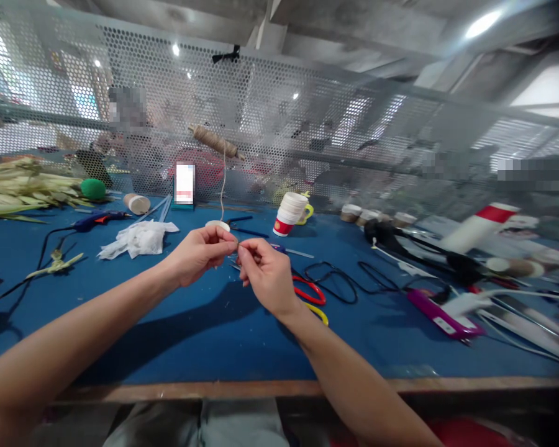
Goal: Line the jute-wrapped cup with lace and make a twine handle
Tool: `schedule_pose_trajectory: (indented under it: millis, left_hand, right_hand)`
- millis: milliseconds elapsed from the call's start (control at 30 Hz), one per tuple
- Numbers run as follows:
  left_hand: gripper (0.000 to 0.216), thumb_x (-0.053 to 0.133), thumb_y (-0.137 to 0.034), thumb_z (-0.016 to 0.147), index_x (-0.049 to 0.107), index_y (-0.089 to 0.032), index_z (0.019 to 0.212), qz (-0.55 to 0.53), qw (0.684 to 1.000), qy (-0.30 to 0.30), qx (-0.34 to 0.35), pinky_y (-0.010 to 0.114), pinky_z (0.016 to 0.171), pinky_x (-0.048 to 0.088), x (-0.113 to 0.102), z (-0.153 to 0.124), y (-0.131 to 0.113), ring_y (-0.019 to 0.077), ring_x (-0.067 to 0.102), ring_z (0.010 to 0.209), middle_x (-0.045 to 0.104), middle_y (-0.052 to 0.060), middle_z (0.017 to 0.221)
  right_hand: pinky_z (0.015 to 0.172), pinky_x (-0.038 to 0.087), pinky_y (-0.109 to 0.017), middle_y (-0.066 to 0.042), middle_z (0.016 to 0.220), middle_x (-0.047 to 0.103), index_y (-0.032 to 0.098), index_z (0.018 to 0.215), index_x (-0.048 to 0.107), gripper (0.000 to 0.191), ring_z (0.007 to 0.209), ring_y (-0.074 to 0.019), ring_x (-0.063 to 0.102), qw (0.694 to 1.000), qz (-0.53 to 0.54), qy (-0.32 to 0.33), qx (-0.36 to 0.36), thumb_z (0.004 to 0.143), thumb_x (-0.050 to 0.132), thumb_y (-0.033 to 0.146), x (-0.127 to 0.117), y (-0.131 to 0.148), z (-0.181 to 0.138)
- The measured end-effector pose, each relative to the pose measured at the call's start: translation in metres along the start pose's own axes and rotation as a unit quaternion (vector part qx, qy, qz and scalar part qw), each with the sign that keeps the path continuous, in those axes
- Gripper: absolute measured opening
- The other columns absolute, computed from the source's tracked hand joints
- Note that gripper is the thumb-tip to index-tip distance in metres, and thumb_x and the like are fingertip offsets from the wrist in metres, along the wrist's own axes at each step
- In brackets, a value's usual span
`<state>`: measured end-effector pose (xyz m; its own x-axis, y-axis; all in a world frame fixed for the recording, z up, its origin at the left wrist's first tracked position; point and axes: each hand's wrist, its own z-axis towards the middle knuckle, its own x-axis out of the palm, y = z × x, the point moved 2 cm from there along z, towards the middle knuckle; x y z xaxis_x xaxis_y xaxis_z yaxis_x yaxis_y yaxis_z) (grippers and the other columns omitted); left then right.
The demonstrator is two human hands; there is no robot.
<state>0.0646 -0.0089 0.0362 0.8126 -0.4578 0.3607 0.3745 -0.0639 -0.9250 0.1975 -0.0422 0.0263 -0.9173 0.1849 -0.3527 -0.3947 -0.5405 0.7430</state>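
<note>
My left hand and my right hand meet above the middle of the blue table, fingertips almost touching. Both are closed in a pinch, and a tiny dark bit shows between them, too small to name. Just behind the left fingers is a white paper cup or lid, partly covered. A strand of twine drops towards it from a spool of twine on the mesh screen. Beneath and beside my right hand lie scissors with red handles and a yellow loop handle, both partly hidden by the wrist.
Stacked paper cups stand behind the hands. White crumpled tissue, a blue glue gun and a phone are leftward. On the right are black cables and a purple power strip. Pale husks lie far left.
</note>
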Motion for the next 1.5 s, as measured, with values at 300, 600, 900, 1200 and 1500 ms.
schedule_pose_trajectory:
  millis: [300,600,900,1200,1500]
  left_hand:
    - [0.022,0.071,-0.025,0.063,0.053,-0.012,0.068,0.001,1.0,0.012,0.005,0.02,0.045,0.023,0.001,0.001,0.002,0.0019,0.037,0.043,0.05,-0.005,0.056]
    - [0.022,0.069,-0.028,0.065,0.053,-0.013,0.07,0.08,0.995,0.036,0.049,0.019,0.046,0.027,-0.003,0.0,-0.003,0.003,0.04,0.047,0.051,-0.005,0.059]
    - [0.023,0.07,-0.029,0.064,0.055,-0.013,0.07,0.1,0.993,0.048,0.051,0.019,0.046,0.028,-0.006,0.002,-0.003,0.0036,0.04,0.047,0.05,-0.004,0.058]
    - [0.021,0.07,-0.027,0.064,0.055,-0.013,0.068,0.094,0.994,-0.011,0.045,0.019,0.045,0.027,-0.004,0.003,0.004,0.0029,0.039,0.046,0.05,-0.004,0.058]
    - [0.027,0.071,-0.031,0.064,0.052,-0.012,0.069,0.031,0.999,0.012,0.022,0.019,0.044,0.023,0.003,0.001,0.006,0.0015,0.036,0.043,0.047,-0.005,0.055]
  right_hand:
    - [0.031,0.041,-0.015,0.005,0.055,0.054,0.017,0.075,0.052,0.017,0.036,-0.0046,0.046,0.982,0.156,0.034,0.104,0.079,0.054,0.034,0.001,0.003,0.004]
    - [0.024,0.025,-0.01,0.008,0.05,0.052,0.017,0.071,0.05,0.017,0.03,-0.0006,0.033,0.881,0.379,0.115,0.257,0.069,0.063,0.027,0.001,0.005,0.01]
    - [0.025,0.029,-0.011,0.007,0.053,0.051,0.017,0.071,0.049,0.018,0.031,-0.0013,0.036,0.903,0.331,0.142,0.236,0.073,0.06,0.031,0.001,0.004,0.009]
    - [0.034,0.043,-0.015,0.004,0.06,0.053,0.018,0.079,0.05,0.018,0.041,-0.0052,0.049,0.997,0.051,0.015,0.057,0.082,0.05,0.036,0.002,0.001,0.002]
    - [0.028,0.036,-0.014,0.007,0.053,0.052,0.017,0.075,0.049,0.019,0.034,-0.0036,0.043,0.968,0.198,0.049,0.145,0.079,0.055,0.035,0.0,0.003,0.006]
